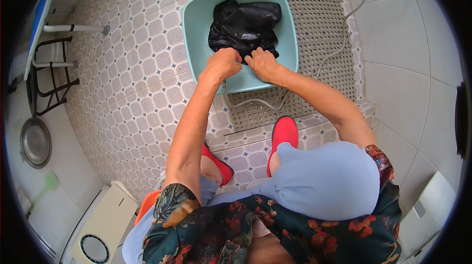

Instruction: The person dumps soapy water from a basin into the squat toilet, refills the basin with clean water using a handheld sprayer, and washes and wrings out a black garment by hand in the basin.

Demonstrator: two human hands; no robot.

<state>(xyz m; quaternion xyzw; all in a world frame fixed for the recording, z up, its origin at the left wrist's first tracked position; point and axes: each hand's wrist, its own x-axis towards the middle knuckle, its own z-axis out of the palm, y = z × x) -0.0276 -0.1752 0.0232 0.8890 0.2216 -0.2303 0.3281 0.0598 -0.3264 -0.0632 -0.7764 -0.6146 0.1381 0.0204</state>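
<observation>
A light green plastic basin (191, 42) stands on the floor in front of me. Inside it a shiny, wet-looking black garment (246, 23) lies bunched up; its exact kind is hidden by the folds. My left hand (223, 63) is over the near side of the basin, closed, with its curled fingers at the garment's lower edge. Beside it, slightly apart, my right hand (264, 65) has its bent fingers over the same edge, pinching the cloth. A grey hose (255, 100) loops in front of the basin and runs up to the rim below my left hand; its end is hidden.
A perforated mat (319, 18) lies under the basin on the tiled floor (152, 32). My red shoes (285, 133) are near a low tiled step (314, 128). Folding furniture legs (73, 28) stand at left, with a round metal lid (36, 143) and a beige appliance (105, 224) below.
</observation>
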